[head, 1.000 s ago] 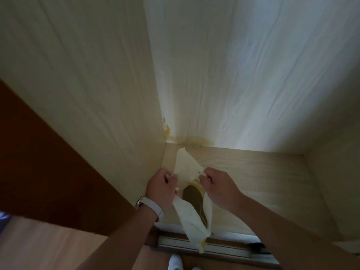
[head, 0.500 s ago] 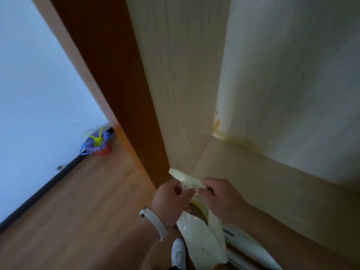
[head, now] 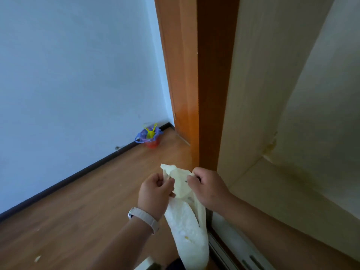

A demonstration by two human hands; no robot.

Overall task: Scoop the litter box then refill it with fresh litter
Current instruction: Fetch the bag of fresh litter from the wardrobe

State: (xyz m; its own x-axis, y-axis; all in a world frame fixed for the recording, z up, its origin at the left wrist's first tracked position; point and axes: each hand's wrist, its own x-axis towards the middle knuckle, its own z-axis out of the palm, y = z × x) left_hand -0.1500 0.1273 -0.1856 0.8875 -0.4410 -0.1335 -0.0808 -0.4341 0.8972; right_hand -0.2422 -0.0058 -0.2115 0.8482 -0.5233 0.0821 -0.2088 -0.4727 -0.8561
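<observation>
1. Item: pale cream plastic bag (head: 187,228). It hung near and low in the view, between both hands, over the wooden floor (head: 87,211) beside the pale cabinet panel (head: 253,94).
2. Left hand (head: 155,189), with a pale wristband (head: 145,218): fingers curled, pinching the bag's left top edge.
3. Right hand (head: 209,187): fingers curled round the bag's right top edge, close to the left hand, with a flap of film standing up between them.
4. Handling, judged:
   - The film looked thin, soft and crinkled, with no stiffness of its own.
   - It was probably light and likely slippery, so prone to tearing or slipping if pulled hard.
   - The lower part sagged, so it may have carried some load.
5. Hold, judged: best taken at the two top edges, as held here, one hand to each side so the mouth can be spread. A hand under the base is advised if it is filled.
6. Not determinable:
   - The bag's contents, if any.
   - The bag's bottom, cut off at the near edge.
   - Dark marks on the film, too small to read.
7. Not in view: the litter box and any fresh litter.
8. Far corner: a small red bin (head: 153,144) with a bluish liner and a yellow object (head: 150,133) standing in it. Whether that was a scoop could not be told.
9. Right: a yellowish stain (head: 272,147) in the cabinet corner, cause unknown.
</observation>
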